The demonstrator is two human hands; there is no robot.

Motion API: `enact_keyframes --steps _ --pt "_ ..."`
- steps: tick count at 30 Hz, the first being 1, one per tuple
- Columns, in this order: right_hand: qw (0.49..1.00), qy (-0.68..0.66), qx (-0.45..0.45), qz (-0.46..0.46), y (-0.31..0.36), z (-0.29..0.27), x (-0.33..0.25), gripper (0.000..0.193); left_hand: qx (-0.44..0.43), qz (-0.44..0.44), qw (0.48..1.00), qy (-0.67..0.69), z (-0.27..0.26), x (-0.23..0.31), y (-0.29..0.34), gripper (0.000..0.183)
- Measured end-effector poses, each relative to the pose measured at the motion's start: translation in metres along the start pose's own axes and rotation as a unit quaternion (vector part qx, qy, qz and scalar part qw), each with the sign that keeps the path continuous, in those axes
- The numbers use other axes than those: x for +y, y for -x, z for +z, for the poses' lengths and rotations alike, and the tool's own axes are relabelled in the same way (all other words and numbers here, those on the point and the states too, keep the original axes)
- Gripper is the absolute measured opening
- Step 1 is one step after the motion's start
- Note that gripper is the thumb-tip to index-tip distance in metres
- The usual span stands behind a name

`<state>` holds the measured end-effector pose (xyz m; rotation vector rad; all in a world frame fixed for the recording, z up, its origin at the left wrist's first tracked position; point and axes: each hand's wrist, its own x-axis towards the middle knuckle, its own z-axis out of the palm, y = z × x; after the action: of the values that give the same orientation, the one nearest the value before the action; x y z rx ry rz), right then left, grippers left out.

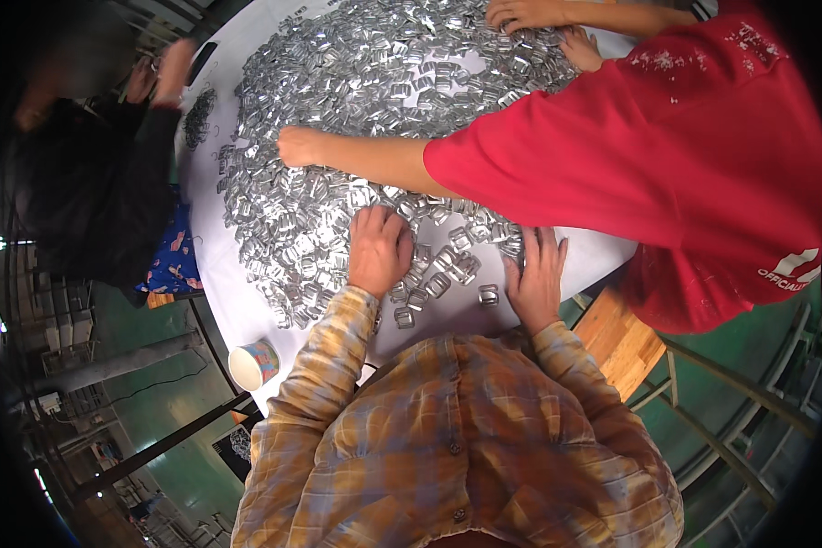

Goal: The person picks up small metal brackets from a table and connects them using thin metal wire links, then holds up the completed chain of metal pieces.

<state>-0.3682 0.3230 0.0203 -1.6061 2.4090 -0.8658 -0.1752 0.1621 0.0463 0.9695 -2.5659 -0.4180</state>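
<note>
A broad heap of small silver metal buckles [310,219] covers much of the white-topped table. My left hand [379,251] rests at the heap's near edge, fingers curled down onto the buckles; whatever lies under its fingertips is hidden. To the right, my right hand [537,279] lies with fingers stretched forward and thumb apart, its fingertips by the buckles at the heap's edge. Several loose buckles [438,283] are scattered between my hands, and a single buckle [489,294] sits apart beside my right hand.
A co-worker's red sleeve [557,164] and forearm cross in front of me, that hand [301,146] on the heap. Other hands [521,14] touch the far right side. A person in dark clothes [100,183] is at the left. A paper cup [254,365] stands at the table's near-left edge.
</note>
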Motion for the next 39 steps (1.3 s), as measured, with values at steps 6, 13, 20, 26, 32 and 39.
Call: enact_keyframes --steps 6,13,20,26,32,39 --pt "0.999 0.040 0.002 -0.019 0.001 -0.002 0.001 0.045 0.025 0.098 0.993 -0.056 0.015 -0.001 -0.041 0.045" --pt "0.999 -0.039 0.016 0.020 0.000 -0.004 -0.002 0.033 -0.113 0.066 0.991 -0.005 -0.007 0.004 -0.038 0.045" --pt "0.999 -0.022 0.040 -0.020 0.004 -0.004 -0.001 0.026 -0.042 -0.051 0.998 0.024 -0.034 -0.018 -0.056 0.058" --pt "0.995 -0.080 0.051 -0.018 0.004 -0.002 -0.001 0.041 -0.083 -0.076 0.988 -0.110 -0.016 -0.029 -0.041 0.071" --pt "0.994 -0.084 0.074 0.004 -0.005 -0.004 0.006 0.052 -0.133 -0.011 0.985 0.111 -0.038 -0.027 -0.038 0.054" --pt "0.998 0.020 0.052 0.027 -0.030 0.002 0.008 0.060 -0.033 -0.113 0.988 -0.103 -0.030 -0.057 -0.027 0.059"
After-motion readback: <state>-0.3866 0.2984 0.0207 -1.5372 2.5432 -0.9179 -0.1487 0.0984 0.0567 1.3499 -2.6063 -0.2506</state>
